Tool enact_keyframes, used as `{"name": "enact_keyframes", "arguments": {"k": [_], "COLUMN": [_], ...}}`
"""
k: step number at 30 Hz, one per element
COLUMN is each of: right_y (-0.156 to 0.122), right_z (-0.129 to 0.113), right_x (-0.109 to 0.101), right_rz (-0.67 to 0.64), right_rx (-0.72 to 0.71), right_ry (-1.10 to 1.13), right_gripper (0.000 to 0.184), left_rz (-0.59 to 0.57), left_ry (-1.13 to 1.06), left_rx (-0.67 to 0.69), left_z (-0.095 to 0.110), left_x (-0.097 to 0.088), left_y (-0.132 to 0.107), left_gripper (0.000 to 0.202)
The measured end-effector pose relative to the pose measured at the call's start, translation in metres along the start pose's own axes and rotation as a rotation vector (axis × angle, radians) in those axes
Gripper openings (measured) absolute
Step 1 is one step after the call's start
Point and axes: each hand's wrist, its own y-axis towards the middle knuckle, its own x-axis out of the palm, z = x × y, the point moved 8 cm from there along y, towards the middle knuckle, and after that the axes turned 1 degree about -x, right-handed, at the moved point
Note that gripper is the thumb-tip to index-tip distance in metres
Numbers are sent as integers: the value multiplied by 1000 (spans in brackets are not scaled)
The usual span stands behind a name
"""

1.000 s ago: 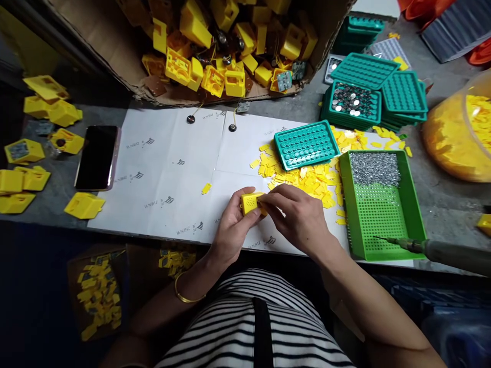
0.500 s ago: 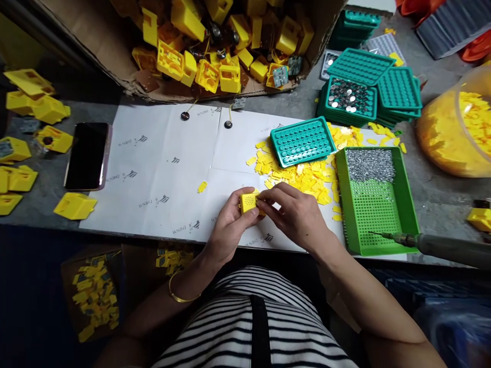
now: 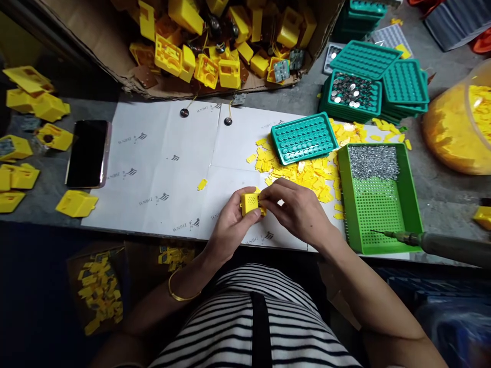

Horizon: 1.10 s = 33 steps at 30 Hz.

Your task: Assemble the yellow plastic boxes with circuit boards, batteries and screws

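Note:
My left hand holds a small yellow plastic casing with a patch of little holes in its face, gripped between thumb and fingers. My right hand is closed in a pinch at the casing's right side; what its fingertips hold, if anything, is hidden. Just beyond the hands lies a heap of small yellow plastic pieces. A teal tray with rows of round pockets rests on that heap. One single yellow piece lies on the white sheet to the left.
A cardboard box of yellow casings stands at the back. On the right are a green basket of screws, a screwdriver, stacked teal trays with button cells and a clear tub. A phone lies left.
The view has shifted slightly. Both hands stay at the yellow casing, with the right fingers still pinched at its right side. No object has been put down or picked up.

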Motion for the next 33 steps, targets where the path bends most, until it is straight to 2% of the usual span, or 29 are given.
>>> {"name": "enact_keyframes", "arguments": {"k": [7,13,18,21,24,27,31,33], "right_y": [-2,-1,-2,-2,-3,-8,-19,-27], "right_z": [-2,-1,-2,1,10,29,49,56], "right_x": [12,6,6,4,-2,-4,6,12], "right_rz": [-72,13,-17,10,90,189,257,297], "right_rx": [-64,-73,-84,-70,-7,128,235,248], "right_ry": [-212,-32,51,88,341,579,639,603], "right_gripper": [22,28,23,18,11,9,11,10], "left_rz": [22,-12,-17,-9,-17,-17,-21,34], "left_ry": [-42,-97,-88,-83,-107,-140,-107,43], "left_rx": [-115,-120,-108,-98,-115,-131,-112,35], "left_z": [-6,-5,-6,-7,-9,-9,-10,-2], "left_x": [-5,-3,-4,-5,-5,-8,-9,-15], "left_y": [0,0,-1,-1,1,5,9,11], "left_gripper": [37,36,37,39,39,37,32,34]}}
